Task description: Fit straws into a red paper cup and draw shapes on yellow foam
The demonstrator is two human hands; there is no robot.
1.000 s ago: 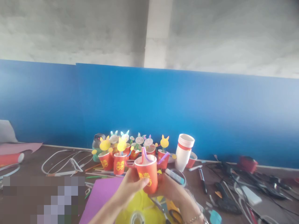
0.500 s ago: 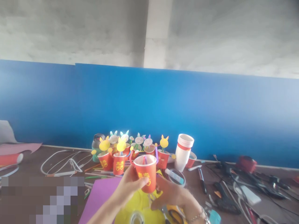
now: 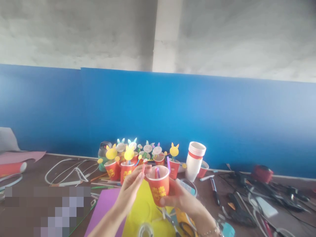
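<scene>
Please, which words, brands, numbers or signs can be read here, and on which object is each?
"囍", yellow, on the red cup in the right hand.
"囍", yellow, on the red cup partly behind the left hand.
Leftmost standing cup: similar yellow mark, too blurred to be certain.
Tube label: too blurred.

Red cup (image 3: 158, 192) held over a cluttered table (image 3: 34, 179)
The right hand (image 3: 181, 197) grips the cup; the left hand (image 3: 130, 186) pinches a red straw (image 3: 143, 169) beside its rim; a purple straw (image 3: 168, 164) rises opposite.
</scene>
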